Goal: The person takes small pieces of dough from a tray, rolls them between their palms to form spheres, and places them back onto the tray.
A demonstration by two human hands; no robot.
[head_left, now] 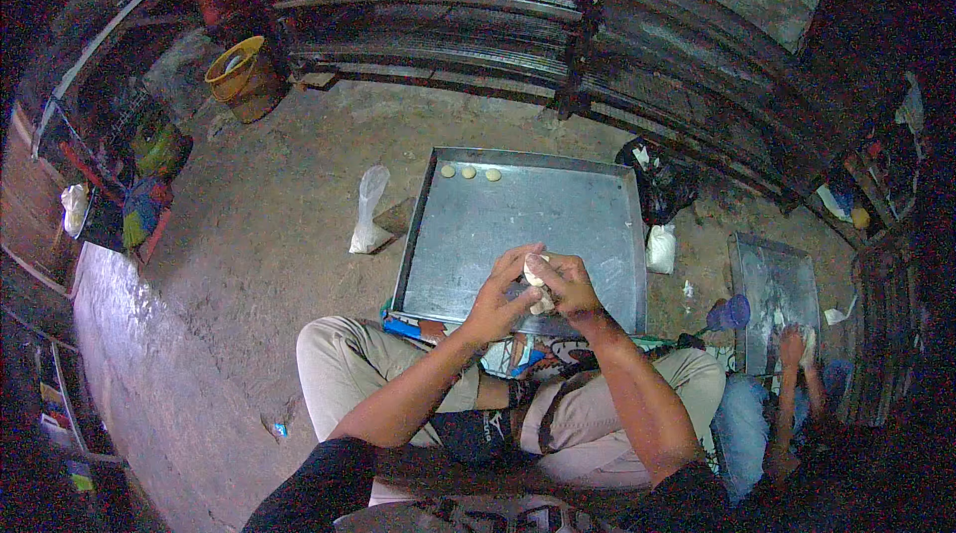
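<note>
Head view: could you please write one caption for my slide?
Left hand and right hand hold pale dough over a metal tray with three small rounds near its far left corner.

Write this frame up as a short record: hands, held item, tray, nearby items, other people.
Left hand: the left hand holds pale dough together with the other hand
Right hand: the right hand is on the same dough
Main tray: large metal tray; three small dough rounds near its far left corner
Nearby: clear plastic bag left of the tray; yellow bucket farther back
Other people: a co-worker's hand at a second tray, right
</note>
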